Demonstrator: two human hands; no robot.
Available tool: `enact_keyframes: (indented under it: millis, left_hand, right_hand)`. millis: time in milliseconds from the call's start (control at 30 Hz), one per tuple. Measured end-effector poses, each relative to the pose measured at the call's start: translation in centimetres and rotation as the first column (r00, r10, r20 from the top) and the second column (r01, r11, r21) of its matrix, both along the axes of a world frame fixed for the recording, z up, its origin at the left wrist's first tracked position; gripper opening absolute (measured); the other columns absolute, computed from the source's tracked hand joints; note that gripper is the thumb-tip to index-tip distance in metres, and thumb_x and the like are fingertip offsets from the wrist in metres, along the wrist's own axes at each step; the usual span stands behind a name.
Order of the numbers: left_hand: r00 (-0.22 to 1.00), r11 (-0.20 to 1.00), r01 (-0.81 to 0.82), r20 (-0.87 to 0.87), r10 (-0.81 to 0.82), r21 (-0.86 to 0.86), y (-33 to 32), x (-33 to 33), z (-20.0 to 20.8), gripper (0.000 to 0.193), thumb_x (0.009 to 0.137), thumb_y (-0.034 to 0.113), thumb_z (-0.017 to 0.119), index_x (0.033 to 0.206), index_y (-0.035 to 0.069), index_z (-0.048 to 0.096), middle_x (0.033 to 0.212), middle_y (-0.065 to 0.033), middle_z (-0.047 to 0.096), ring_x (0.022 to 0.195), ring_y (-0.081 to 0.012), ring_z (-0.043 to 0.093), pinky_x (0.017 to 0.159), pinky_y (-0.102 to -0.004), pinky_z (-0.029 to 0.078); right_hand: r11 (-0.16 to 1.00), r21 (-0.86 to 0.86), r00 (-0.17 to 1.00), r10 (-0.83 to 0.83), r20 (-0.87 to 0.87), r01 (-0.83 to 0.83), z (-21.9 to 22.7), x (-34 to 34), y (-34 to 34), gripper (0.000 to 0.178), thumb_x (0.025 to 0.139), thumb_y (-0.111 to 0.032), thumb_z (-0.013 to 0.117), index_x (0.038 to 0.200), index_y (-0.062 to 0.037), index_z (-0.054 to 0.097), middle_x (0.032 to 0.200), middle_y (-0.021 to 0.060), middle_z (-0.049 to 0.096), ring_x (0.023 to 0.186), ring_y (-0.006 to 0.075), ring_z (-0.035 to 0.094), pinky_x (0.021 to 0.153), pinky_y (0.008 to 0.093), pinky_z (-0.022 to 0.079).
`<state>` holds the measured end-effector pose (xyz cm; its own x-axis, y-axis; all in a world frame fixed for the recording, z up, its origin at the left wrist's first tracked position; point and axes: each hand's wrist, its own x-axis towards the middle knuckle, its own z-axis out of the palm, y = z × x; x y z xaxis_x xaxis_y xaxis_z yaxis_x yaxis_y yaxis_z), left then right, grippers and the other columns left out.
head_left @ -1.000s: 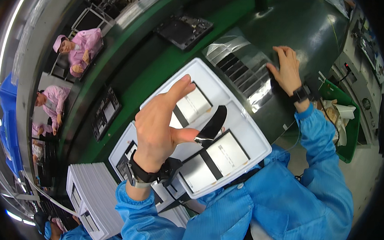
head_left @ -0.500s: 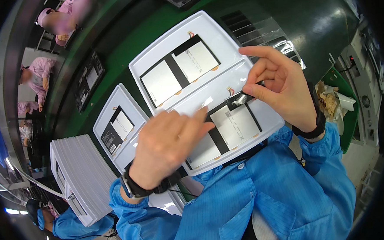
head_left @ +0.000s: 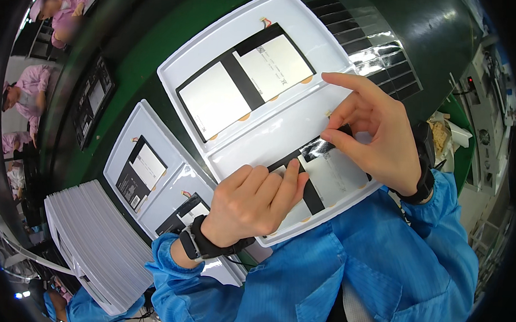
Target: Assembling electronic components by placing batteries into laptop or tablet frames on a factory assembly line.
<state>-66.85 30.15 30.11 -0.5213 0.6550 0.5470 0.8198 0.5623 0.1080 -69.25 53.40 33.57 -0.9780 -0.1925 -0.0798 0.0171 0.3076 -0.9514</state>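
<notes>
A black strip of glossy tape [head_left: 316, 150] lies along the upper edge of the flat battery pack [head_left: 334, 182] in the near half of a white plastic tray. My right hand [head_left: 382, 135] pinches the strip's right end between thumb and forefinger, its other fingers curled. Over the pack's left part, my left hand [head_left: 256, 199] is closed, the forefinger pressed down near the strip's left end. That hand hides much of the pack's left cell. A second battery pack [head_left: 242, 81], with white faces and a black middle band, rests in the tray's far half.
A sheet of black tape strips [head_left: 386, 57] lies beyond the tray [head_left: 223, 150]. On the left are another tray [head_left: 126, 119] with batteries, a stack of white trays [head_left: 99, 240] and an open device [head_left: 95, 100]. A green bin [head_left: 455, 133] stands right. People in pink sit far left.
The tray and its surroundings appear shifted as the view has moved. My left fingers have drawn in, the forefinger now touching the pack near the strip. My right hand still pinches the strip.
</notes>
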Motion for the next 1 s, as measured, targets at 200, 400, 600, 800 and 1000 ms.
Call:
enact_keyframes:
  millis: [200, 400, 600, 800, 1000]
  left_hand:
    - [1.000, 1.000, 0.007, -0.005, -0.007, 0.013, 0.1, -0.2, -0.1, 0.018, 0.082, 0.013, 0.082, 0.090, -0.001, 0.075, 0.056, 0.0020, 0.045, 0.048, -0.0100, 0.043, 0.045, -0.0245, 0.033]
    - [0.999, 1.000, -0.001, 0.034, 0.001, 0.017, 0.1, -0.1, 0.2, 0.017, 0.081, 0.013, 0.082, 0.090, 0.000, 0.076, 0.056, 0.0024, 0.045, 0.048, -0.0100, 0.044, 0.045, -0.0243, 0.034]
    - [0.998, 1.000, -0.018, 0.053, 0.017, 0.013, 0.2, -0.1, 0.5, 0.019, 0.080, 0.013, 0.082, 0.094, 0.001, 0.077, 0.056, 0.0025, 0.048, 0.049, -0.0092, 0.045, 0.046, -0.0235, 0.034]
    - [0.996, 0.999, -0.036, 0.079, 0.038, -0.028, 0.3, -0.1, 0.8, 0.035, 0.073, 0.011, 0.083, 0.106, 0.004, 0.078, 0.056, 0.0039, 0.042, 0.047, -0.0093, 0.042, 0.043, -0.0252, 0.033]
    - [0.994, 0.988, -0.034, 0.098, 0.049, -0.148, 0.5, 0.0, 0.6, 0.039, 0.085, 0.025, 0.078, 0.117, 0.003, 0.075, 0.060, 0.0028, 0.037, 0.054, -0.0098, 0.043, 0.049, -0.0252, 0.036]
  right_hand:
    - [0.999, -0.036, 1.000, -0.008, -0.005, 0.007, -0.4, 0.1, 0.0, 0.067, 0.082, 0.010, 0.072, 0.144, -0.0037, 0.050, 0.086, 0.0040, 0.066, 0.081, 0.0073, 0.065, 0.073, 0.0214, 0.051]
    - [1.000, -0.019, 1.000, 0.003, -0.007, -0.004, -0.2, 0.0, 0.2, 0.067, 0.082, 0.010, 0.072, 0.144, -0.0038, 0.050, 0.086, 0.0044, 0.066, 0.081, 0.0078, 0.065, 0.074, 0.0214, 0.052]
    - [1.000, -0.015, 1.000, 0.004, -0.016, -0.004, -0.3, 0.1, 0.2, 0.067, 0.082, 0.010, 0.073, 0.144, -0.0036, 0.051, 0.086, 0.0042, 0.066, 0.081, 0.0079, 0.066, 0.075, 0.0213, 0.052]
    - [1.000, -0.012, 0.995, -0.003, -0.104, 0.002, -0.9, 0.0, 0.1, 0.062, 0.081, 0.007, 0.076, 0.138, -0.0033, 0.054, 0.085, 0.0080, 0.070, 0.075, 0.0131, 0.071, 0.069, 0.0247, 0.059]
    - [0.995, 0.098, 0.977, 0.007, -0.213, 0.014, -0.3, 0.3, 0.3, 0.061, 0.080, 0.003, 0.078, 0.137, -0.0042, 0.056, 0.085, 0.0069, 0.068, 0.073, 0.0124, 0.070, 0.067, 0.0246, 0.057]
